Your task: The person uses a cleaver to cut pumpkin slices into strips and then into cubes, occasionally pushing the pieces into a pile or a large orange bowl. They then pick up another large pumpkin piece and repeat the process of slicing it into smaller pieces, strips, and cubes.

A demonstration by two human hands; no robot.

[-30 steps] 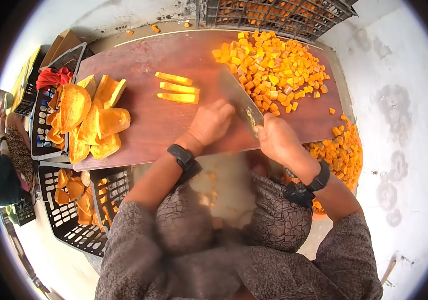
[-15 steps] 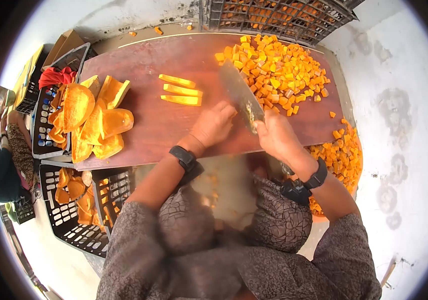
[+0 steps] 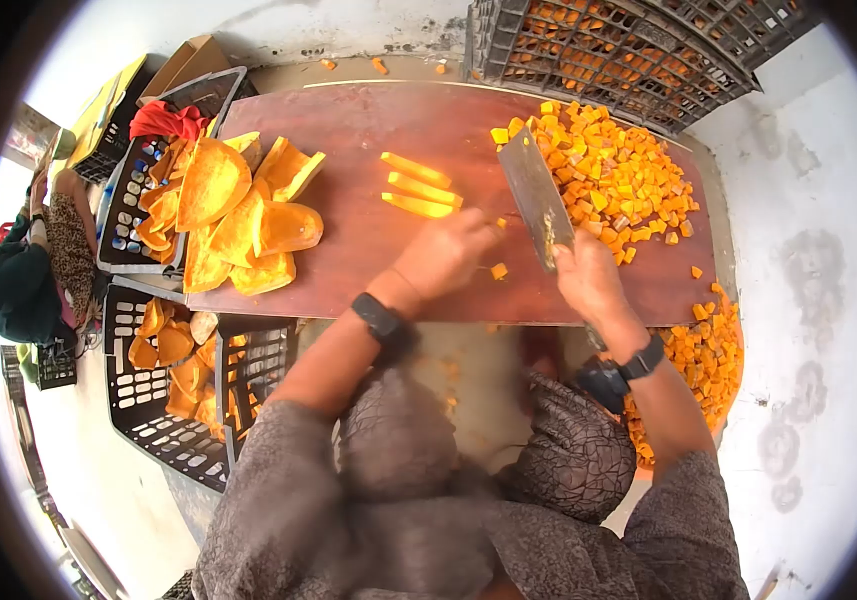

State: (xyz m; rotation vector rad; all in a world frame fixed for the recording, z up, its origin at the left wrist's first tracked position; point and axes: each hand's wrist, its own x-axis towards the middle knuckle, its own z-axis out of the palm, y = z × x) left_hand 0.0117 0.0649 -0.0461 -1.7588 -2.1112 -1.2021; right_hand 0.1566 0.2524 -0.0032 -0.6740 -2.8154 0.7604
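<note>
My right hand [image 3: 589, 278] is closed round the handle of a cleaver [image 3: 536, 195], whose broad blade stands beside the heap of orange pumpkin cubes [image 3: 613, 170]. My left hand [image 3: 448, 255] is over the reddish-brown board [image 3: 348, 120], blurred, with its fingers bent; whether it holds anything is hidden. Just beyond it lie several pumpkin strips [image 3: 422, 187]. A small loose cube [image 3: 498, 271] rests on the board near my left hand. Large peeled pumpkin pieces [image 3: 248, 215] are piled at the board's left end.
Black crates [image 3: 163, 440] with pumpkin pieces stand at the left. Stacked crates [image 3: 598, 50] hold more cubes at the back. Below the board's right end is a full container of cubes [image 3: 706, 350]. Another person [image 3: 23, 285] sits at the far left.
The view has shifted, moving the scene rightward. My left hand has moved away from the cleaver toward the strips. Small loose bits now show on the board between my hands.
</note>
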